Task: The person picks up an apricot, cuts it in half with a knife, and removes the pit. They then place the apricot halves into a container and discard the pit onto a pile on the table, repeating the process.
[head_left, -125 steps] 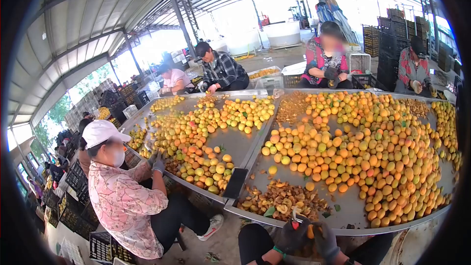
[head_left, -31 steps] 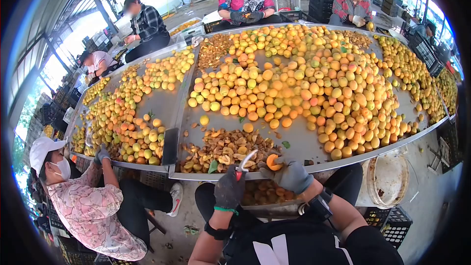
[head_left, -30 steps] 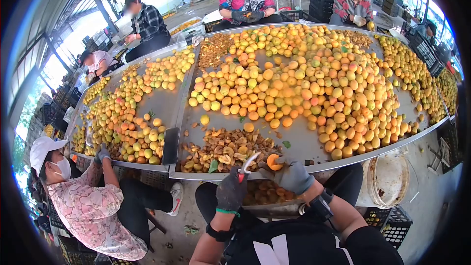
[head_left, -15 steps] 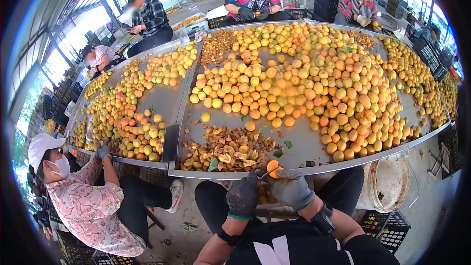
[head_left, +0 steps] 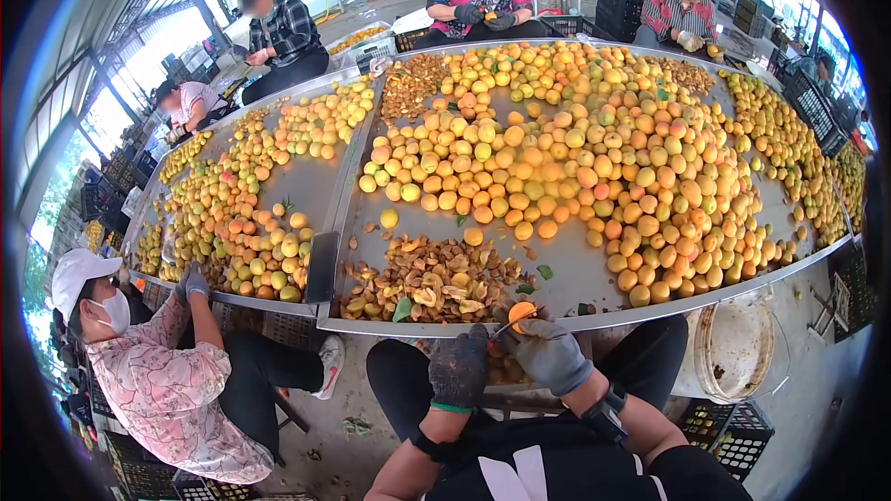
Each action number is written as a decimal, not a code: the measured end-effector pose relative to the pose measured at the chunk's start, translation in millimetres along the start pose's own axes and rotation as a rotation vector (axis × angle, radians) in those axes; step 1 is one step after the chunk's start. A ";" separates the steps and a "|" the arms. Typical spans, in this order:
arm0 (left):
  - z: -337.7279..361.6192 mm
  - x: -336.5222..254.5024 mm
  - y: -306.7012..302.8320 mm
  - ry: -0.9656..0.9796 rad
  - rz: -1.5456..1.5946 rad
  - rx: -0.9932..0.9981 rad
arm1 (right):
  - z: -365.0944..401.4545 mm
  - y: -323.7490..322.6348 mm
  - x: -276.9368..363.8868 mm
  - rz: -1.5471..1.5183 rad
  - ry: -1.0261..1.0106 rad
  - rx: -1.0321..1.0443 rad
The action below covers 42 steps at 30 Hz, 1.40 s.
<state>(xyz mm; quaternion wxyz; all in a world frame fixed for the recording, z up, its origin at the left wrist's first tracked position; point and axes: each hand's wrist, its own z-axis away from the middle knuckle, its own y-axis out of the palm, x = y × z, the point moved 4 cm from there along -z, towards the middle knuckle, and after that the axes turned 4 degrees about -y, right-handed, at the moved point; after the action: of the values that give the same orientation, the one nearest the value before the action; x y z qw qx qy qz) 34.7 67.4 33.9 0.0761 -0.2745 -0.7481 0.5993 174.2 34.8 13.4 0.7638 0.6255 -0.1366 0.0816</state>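
Note:
Both of my hands wear dark gloves and meet at the table's near edge. My left hand is closed round a small tool with a reddish part, mostly hidden by the fingers. Closed fingers of my right hand hold an orange apricot, and a thin curved piece lies against the fruit. Just beyond my hands is a heap of brown pits and scraps on the metal table. Farther back spreads a large pile of apricots.
A person in a pink patterned shirt sits at the left. Several people work along the far side. A white bucket and black crates stand at the right. A metal divider splits the table.
The apricot in my right hand has shifted slightly right and turned, and my hands have moved very little. The person at the left has brought both gloved hands together at the table edge.

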 end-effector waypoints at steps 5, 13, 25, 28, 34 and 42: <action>1.4 -2.4 -0.4 0.017 -0.005 -0.029 | 4.9 10.7 0.6 -0.009 -0.006 0.020; -3.7 -12.0 -4.4 -0.009 0.120 0.029 | 1.8 18.6 -0.3 -0.062 -0.045 -0.047; 16.3 -0.1 23.8 0.100 0.274 0.328 | 38.0 -26.5 2.4 0.108 0.109 -0.006; 21.1 -0.9 34.7 0.096 0.274 0.548 | 51.0 -58.0 5.2 0.080 0.171 -0.001; 23.0 3.8 53.4 0.150 0.088 0.504 | 72.8 -71.1 7.5 -0.180 0.280 -0.083; 28.3 26.3 71.8 -0.125 0.180 0.579 | 74.4 -53.3 26.3 -0.036 0.246 -0.074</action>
<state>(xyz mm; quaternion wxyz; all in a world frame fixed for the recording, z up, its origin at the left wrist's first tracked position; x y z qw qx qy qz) 23.1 65.9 -46.8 0.0516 -0.2693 -0.5223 0.8075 207.0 -50.0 -14.8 0.7987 0.5846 -0.0336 0.1387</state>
